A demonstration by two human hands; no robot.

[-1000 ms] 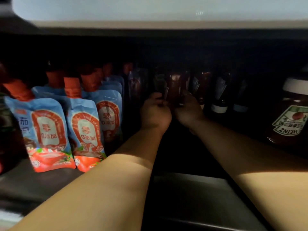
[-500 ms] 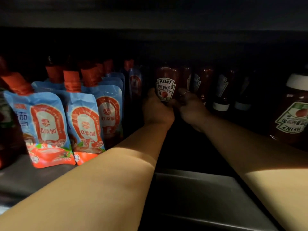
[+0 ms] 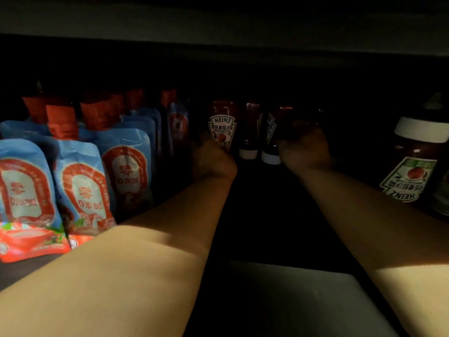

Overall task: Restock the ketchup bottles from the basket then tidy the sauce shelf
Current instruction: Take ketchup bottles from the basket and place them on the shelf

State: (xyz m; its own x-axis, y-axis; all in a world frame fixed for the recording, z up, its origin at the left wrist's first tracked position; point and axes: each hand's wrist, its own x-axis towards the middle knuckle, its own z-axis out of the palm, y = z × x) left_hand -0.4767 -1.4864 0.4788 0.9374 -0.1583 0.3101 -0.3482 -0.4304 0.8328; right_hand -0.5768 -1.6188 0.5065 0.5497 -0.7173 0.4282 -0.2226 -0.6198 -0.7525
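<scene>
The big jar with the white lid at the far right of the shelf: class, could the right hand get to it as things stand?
Probably yes. The right hand is deep among the small bottles, while the jar stands nearer the shelf front, to its right. Nothing visible lies between them, though the shelf is dark there.

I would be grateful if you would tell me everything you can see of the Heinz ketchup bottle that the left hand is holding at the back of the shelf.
The Heinz ketchup bottle is dark red, seemingly plastic, with a white keystone label facing the camera, showing a tomato. It stands upright, deep on the dark shelf, right of the blue pouches and left of two similar bottles on white caps. The left hand grips its lower part, hiding the base.
</scene>
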